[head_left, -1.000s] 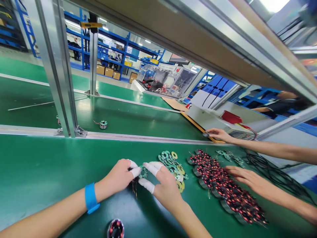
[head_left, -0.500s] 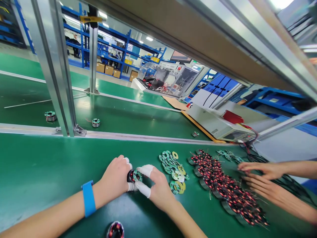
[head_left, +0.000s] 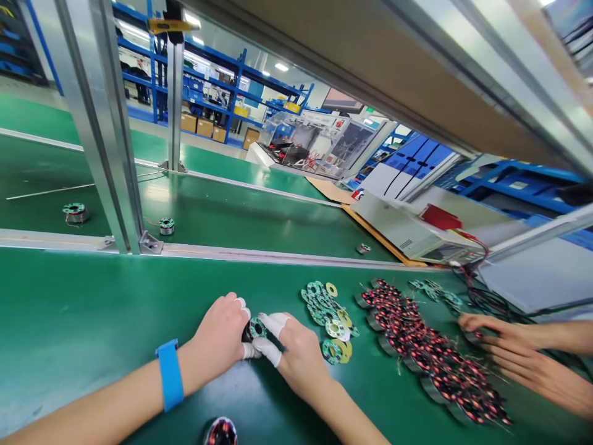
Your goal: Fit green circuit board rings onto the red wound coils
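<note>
My left hand point(head_left: 217, 343) and right hand point(head_left: 296, 355) both pinch stator coil point(head_left: 252, 330) with green ring board on top, mid bench near front edge. Keep board flat and centred, press evenly, wires clear. Board pile point(head_left: 328, 309) just right.

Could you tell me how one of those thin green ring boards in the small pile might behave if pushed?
The green ring boards look flat and thin, so one would probably slide over the smooth green belt rather than roll. They overlap loosely, so neighbours would likely shift too.
</note>
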{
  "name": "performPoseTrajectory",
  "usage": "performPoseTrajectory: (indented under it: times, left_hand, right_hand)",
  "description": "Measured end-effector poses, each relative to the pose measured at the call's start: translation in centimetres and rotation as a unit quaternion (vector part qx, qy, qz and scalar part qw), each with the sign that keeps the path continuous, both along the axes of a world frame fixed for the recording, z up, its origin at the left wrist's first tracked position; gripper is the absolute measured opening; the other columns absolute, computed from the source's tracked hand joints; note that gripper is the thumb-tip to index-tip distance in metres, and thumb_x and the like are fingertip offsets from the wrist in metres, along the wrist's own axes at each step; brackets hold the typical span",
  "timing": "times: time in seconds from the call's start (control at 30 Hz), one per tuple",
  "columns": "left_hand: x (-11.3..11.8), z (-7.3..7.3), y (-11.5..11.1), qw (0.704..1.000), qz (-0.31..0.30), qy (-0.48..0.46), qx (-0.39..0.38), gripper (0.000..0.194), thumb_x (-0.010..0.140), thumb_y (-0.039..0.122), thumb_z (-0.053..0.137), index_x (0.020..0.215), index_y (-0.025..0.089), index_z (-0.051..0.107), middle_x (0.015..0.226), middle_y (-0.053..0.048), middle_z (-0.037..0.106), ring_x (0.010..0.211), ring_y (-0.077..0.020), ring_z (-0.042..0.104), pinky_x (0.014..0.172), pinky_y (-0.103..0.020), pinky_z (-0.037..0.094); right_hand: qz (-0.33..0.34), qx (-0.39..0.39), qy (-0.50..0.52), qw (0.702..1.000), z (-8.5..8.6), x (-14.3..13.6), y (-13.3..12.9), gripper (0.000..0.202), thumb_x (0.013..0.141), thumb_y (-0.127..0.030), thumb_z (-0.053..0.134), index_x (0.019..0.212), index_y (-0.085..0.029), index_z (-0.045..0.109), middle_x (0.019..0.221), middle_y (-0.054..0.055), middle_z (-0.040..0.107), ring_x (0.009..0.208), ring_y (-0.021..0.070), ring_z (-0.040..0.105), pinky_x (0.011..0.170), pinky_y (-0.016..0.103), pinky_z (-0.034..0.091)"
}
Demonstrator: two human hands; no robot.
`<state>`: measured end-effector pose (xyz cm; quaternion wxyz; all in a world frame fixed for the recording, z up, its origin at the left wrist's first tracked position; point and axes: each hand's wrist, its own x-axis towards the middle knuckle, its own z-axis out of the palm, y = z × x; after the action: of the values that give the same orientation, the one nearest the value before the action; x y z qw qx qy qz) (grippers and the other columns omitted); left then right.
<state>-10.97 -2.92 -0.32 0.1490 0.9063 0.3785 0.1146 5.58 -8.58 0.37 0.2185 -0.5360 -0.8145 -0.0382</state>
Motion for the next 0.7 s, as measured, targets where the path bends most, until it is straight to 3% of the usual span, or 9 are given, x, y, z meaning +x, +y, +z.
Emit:
performPoseTrajectory:
  times: [0.1, 0.3, 0.47, 0.7]
  left_hand:
    - [0.0, 0.1, 0.0, 1.0, -0.001, 0.005, -0.007, 0.028, 0.072, 0.041, 0.067, 0.074, 0.013, 0.061, 0.081, -0.009, 0.059, 0.081, -0.0252, 0.05, 0.073, -0.038, 0.043]
    - [0.1, 0.0, 0.1, 1.0, -0.009, -0.005, -0.001, 0.018, 0.07, 0.031, 0.067, 0.073, 0.014, 0.061, 0.079, -0.009, 0.058, 0.081, -0.0251, 0.05, 0.073, -0.037, 0.042]
    - [0.1, 0.0, 0.1, 1.0, -0.006, -0.005, -0.013, 0.011, 0.069, 0.024, 0.065, 0.071, 0.015, 0.059, 0.079, -0.008, 0.058, 0.079, -0.0242, 0.049, 0.07, -0.036, 0.042]
    - [0.3, 0.0, 0.2, 0.999, -0.004, -0.018, -0.033, 0.021, 0.069, 0.034, 0.069, 0.072, 0.014, 0.06, 0.08, -0.008, 0.058, 0.08, -0.0243, 0.049, 0.072, -0.036, 0.042]
  right_hand:
    - [-0.011, 0.003, 0.001, 1.0, -0.4, -0.1, -0.1, 0.034, 0.091, -0.039, 0.044, 0.099, -0.015, 0.067, 0.077, 0.009, 0.069, 0.069, 0.0213, 0.062, 0.058, 0.03, 0.051]
    - [-0.012, -0.062, 0.102, 0.993, -0.3, -0.5, 0.0, 0.031, 0.084, -0.035, 0.055, 0.108, -0.017, 0.061, 0.101, 0.011, 0.067, 0.091, 0.0218, 0.063, 0.077, 0.032, 0.053]
    - [0.026, -0.11, 0.132, 0.985, 0.8, -0.4, 0.7, 0.024, 0.082, -0.033, 0.056, 0.1, -0.019, 0.065, 0.09, 0.008, 0.068, 0.08, 0.0201, 0.062, 0.071, 0.031, 0.051]
    - [0.023, -0.151, 0.139, 0.979, 1.6, -0.3, 1.0, 0.019, 0.081, -0.031, 0.057, 0.092, -0.02, 0.067, 0.075, 0.004, 0.065, 0.061, 0.0151, 0.054, 0.057, 0.025, 0.045]
